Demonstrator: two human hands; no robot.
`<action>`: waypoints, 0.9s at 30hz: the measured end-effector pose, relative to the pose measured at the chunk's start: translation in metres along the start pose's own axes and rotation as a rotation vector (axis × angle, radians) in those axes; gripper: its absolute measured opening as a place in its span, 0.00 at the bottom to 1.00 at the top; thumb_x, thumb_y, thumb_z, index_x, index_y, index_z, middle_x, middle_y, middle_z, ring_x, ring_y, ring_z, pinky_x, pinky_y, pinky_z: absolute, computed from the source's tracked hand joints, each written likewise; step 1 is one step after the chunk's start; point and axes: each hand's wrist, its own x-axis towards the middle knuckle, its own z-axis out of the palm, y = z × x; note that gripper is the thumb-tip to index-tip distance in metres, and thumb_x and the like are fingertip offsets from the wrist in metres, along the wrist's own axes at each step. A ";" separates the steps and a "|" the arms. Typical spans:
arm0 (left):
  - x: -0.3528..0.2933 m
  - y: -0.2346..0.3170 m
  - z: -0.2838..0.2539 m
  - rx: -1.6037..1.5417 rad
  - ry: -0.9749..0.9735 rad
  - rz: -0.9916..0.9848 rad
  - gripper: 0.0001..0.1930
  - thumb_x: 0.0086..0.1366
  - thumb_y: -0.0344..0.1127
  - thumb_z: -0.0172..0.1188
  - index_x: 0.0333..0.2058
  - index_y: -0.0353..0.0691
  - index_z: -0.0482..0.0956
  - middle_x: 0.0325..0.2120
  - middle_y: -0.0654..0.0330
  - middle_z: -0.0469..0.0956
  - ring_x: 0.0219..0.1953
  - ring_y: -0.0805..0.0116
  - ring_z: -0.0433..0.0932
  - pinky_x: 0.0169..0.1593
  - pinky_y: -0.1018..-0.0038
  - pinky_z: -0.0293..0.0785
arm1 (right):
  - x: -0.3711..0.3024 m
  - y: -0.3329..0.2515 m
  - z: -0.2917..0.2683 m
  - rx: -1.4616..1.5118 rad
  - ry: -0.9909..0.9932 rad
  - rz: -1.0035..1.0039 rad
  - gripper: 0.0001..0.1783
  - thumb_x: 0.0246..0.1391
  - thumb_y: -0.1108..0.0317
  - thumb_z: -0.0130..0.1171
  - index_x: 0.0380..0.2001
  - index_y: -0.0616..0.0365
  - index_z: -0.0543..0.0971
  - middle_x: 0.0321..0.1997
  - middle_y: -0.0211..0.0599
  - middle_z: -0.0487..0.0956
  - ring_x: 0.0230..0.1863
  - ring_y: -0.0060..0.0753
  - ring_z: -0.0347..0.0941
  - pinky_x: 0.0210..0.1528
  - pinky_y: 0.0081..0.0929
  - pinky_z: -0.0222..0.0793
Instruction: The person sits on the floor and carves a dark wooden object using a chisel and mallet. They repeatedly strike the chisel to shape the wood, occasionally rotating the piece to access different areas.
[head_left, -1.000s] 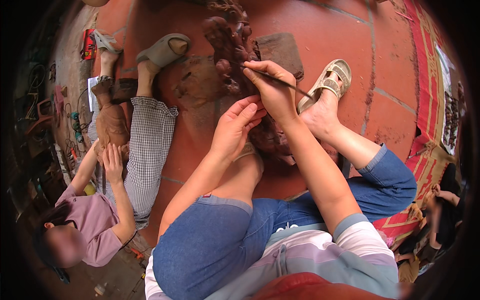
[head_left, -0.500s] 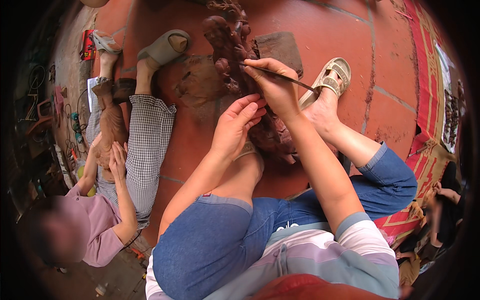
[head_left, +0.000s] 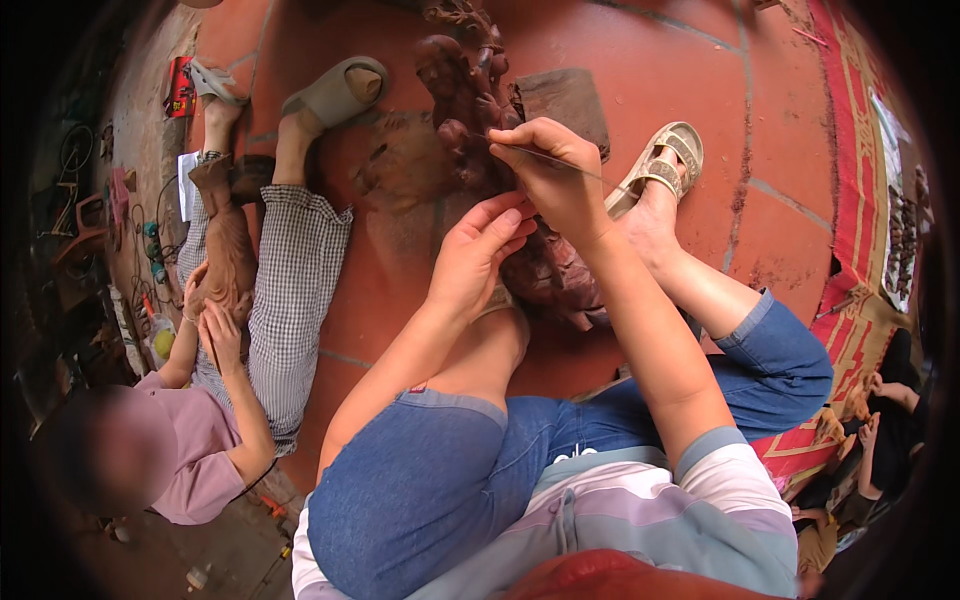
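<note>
Bordering a patterned mat (head_left: 850,135), red tiles (head_left: 680,85) surrounded a carving (head_left: 450,85); the right hand (head_left: 558,178) pinched a thin tool (head_left: 577,167); whether the left hand (head_left: 478,245) gripped anything was unclear.

carved figure (head_left: 462,100): the piece was dark reddish brown, with rounded, knob-like forms along its left flank and thin, branching projections at the far end. its long axis ran away from the person and slightly leftward over the tiled floor; the nearer end was broad and rough-faceted, the middle partly hidden. slender tool (head_left: 572,164): the straight, thin shaft was pinched in the right hand (head_left: 558,180), slanting toward the far left; contact between tip and carving could not be made out.
</note>
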 end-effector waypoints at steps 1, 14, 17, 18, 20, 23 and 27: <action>0.000 -0.001 -0.002 0.004 0.000 0.001 0.18 0.70 0.37 0.57 0.56 0.39 0.72 0.48 0.60 0.78 0.50 0.71 0.76 0.56 0.72 0.69 | 0.001 -0.001 0.004 -0.042 0.018 -0.050 0.08 0.50 0.79 0.67 0.35 0.62 0.83 0.29 0.30 0.79 0.29 0.14 0.70 0.31 0.15 0.66; 0.002 -0.001 -0.002 0.008 -0.010 0.005 0.19 0.70 0.38 0.57 0.56 0.38 0.72 0.48 0.59 0.79 0.51 0.70 0.76 0.56 0.71 0.70 | 0.005 0.005 -0.009 0.027 -0.086 0.052 0.08 0.48 0.78 0.68 0.33 0.61 0.82 0.31 0.33 0.79 0.32 0.22 0.76 0.36 0.21 0.72; 0.001 -0.002 -0.003 0.007 -0.004 0.007 0.19 0.70 0.38 0.58 0.56 0.38 0.72 0.48 0.60 0.79 0.51 0.70 0.76 0.56 0.72 0.70 | 0.003 0.000 -0.001 0.044 -0.026 0.052 0.07 0.49 0.78 0.67 0.33 0.62 0.82 0.31 0.33 0.80 0.33 0.21 0.76 0.37 0.20 0.72; 0.001 -0.002 -0.002 -0.001 -0.005 0.008 0.19 0.70 0.38 0.58 0.56 0.38 0.72 0.48 0.60 0.79 0.51 0.70 0.76 0.56 0.72 0.70 | 0.002 -0.002 0.001 0.024 -0.013 0.024 0.07 0.49 0.78 0.67 0.33 0.62 0.83 0.31 0.34 0.80 0.33 0.21 0.76 0.37 0.20 0.72; 0.000 -0.003 -0.001 -0.015 -0.008 0.012 0.19 0.70 0.37 0.58 0.56 0.38 0.72 0.47 0.60 0.79 0.51 0.70 0.76 0.56 0.72 0.70 | 0.000 0.007 0.001 0.095 -0.025 0.070 0.07 0.48 0.78 0.67 0.33 0.62 0.82 0.31 0.33 0.79 0.33 0.20 0.75 0.37 0.19 0.72; 0.001 -0.003 -0.003 -0.018 -0.012 0.005 0.19 0.69 0.37 0.59 0.55 0.38 0.73 0.50 0.60 0.79 0.49 0.72 0.76 0.55 0.74 0.69 | 0.003 0.003 -0.002 0.046 -0.030 0.136 0.08 0.48 0.78 0.67 0.34 0.59 0.83 0.31 0.33 0.79 0.34 0.22 0.76 0.38 0.19 0.72; 0.001 -0.004 -0.004 -0.020 -0.010 0.012 0.17 0.70 0.37 0.58 0.55 0.39 0.74 0.47 0.61 0.79 0.50 0.71 0.76 0.56 0.71 0.70 | -0.003 -0.001 0.001 -0.034 -0.049 -0.039 0.07 0.49 0.80 0.67 0.34 0.62 0.82 0.30 0.32 0.78 0.31 0.20 0.73 0.34 0.18 0.69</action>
